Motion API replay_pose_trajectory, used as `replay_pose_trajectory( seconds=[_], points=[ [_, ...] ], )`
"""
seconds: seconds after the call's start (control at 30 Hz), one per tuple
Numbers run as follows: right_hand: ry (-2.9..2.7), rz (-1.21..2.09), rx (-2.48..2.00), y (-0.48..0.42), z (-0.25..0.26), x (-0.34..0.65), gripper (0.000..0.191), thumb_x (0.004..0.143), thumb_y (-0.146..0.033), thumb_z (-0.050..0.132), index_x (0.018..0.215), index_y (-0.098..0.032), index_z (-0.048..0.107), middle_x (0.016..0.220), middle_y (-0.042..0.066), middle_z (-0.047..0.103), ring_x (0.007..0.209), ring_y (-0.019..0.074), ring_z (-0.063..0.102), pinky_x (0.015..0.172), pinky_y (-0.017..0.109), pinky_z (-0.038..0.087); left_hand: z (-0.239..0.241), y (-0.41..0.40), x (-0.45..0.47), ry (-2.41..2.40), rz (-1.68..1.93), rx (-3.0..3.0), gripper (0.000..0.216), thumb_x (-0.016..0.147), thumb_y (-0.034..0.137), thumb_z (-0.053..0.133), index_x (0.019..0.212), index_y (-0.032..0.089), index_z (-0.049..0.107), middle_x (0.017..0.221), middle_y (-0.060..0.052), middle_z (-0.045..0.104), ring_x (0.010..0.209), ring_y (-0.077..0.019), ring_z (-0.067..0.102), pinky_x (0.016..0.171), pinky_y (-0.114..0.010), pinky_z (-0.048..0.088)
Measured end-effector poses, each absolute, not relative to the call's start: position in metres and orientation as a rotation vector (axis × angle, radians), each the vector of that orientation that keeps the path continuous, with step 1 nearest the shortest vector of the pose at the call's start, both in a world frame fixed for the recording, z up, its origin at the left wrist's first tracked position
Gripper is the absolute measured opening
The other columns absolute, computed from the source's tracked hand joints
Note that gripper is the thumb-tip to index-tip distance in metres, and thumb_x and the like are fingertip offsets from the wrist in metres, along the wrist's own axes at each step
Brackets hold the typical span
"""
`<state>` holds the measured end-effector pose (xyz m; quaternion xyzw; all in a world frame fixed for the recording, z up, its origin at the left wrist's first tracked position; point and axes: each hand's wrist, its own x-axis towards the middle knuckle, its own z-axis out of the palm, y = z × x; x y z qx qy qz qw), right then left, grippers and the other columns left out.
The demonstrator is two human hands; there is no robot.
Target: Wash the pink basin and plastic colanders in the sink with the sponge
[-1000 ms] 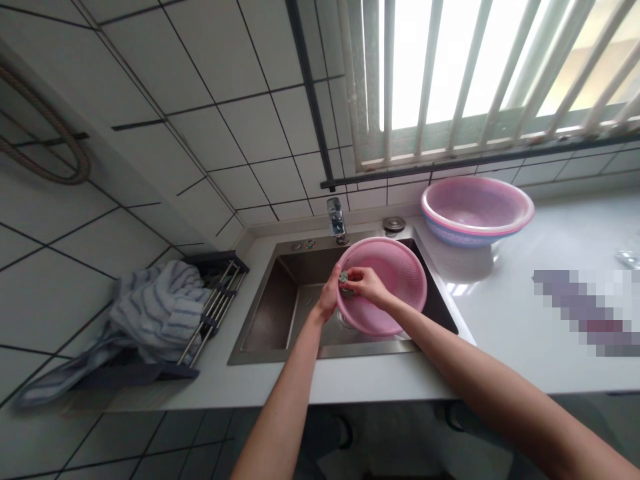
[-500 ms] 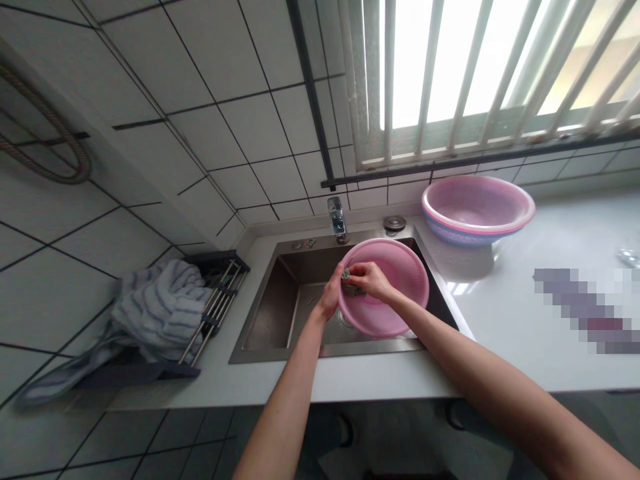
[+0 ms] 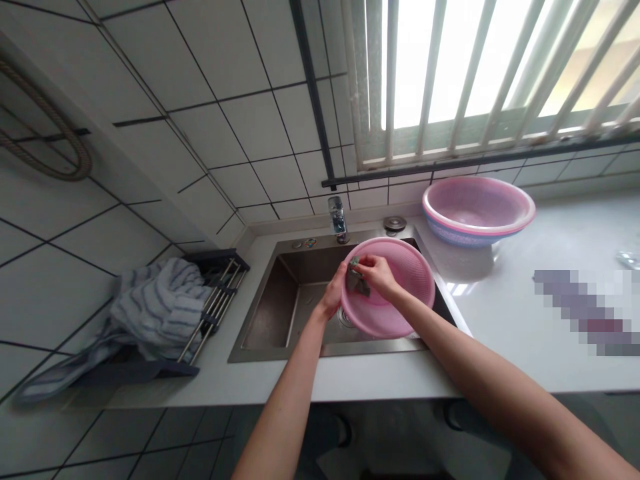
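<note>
Over the sink [image 3: 273, 303], left hand [image 3: 333, 295] holds the likely light basket [image 3: 383, 319] by its rim, right hand [image 3: 381, 275] pinching soft-looking cloth [image 3: 359, 284].

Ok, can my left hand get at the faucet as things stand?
Probably, though it would likely have to leave the pink basket, since your left hand is on its left side. The faucet stands beyond, at the back of the sink, with nothing visible blocking the way.

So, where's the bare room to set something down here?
Free: counter between sink, stacked basins and pixelated patch; sink floor left of pink strainer. Crowded: strainer's left side, with left hand, right hand and grey item; towel-covered rack.
</note>
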<state>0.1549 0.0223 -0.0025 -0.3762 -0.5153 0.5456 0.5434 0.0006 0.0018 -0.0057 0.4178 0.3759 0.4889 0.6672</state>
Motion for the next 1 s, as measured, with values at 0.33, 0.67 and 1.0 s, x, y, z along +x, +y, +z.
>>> replay_pose_trajectory(
  seconds=[0.33, 0.67, 1.0],
  points=[
    [-1.347, 1.370, -0.852, 0.017, -0.006, 0.145, 0.038, 0.069, -0.050, 0.084, 0.080, -0.017, 0.069, 0.077, 0.004, 0.070, 0.067, 0.0157, 0.060, 0.062, 0.026, 0.045, -0.009, 0.004, -0.006, 0.944, 1.147, 0.917, 0.060, 0.091, 0.063, 0.070, 0.129, 0.016, 0.075, 0.128, -0.013, 0.077, 0.141, -0.0331, 0.058, 0.124, -0.046, 0.038],
    [-1.440, 1.389, -0.817, 0.015, -0.012, 0.141, 0.028, 0.072, -0.041, 0.082, 0.079, -0.017, 0.070, 0.075, 0.003, 0.069, 0.065, 0.0149, 0.059, 0.061, 0.026, 0.044, -0.004, 0.003, -0.007, 1.016, 1.056, 0.888, 0.067, 0.092, 0.071, 0.063, 0.116, 0.012, 0.080, 0.117, -0.016, 0.080, 0.128, -0.0371, 0.067, 0.119, -0.051, 0.044],
    [-1.333, 1.414, -0.803, 0.018, -0.007, 0.148, 0.035, 0.070, -0.047, 0.084, 0.081, -0.017, 0.069, 0.077, 0.004, 0.070, 0.067, 0.0152, 0.060, 0.062, 0.026, 0.046, -0.005, 0.004, -0.002, 0.924, 1.058, 0.912, 0.062, 0.093, 0.068, 0.064, 0.123, 0.015, 0.078, 0.122, -0.014, 0.079, 0.134, -0.0334, 0.064, 0.123, -0.048, 0.041]
  ],
)
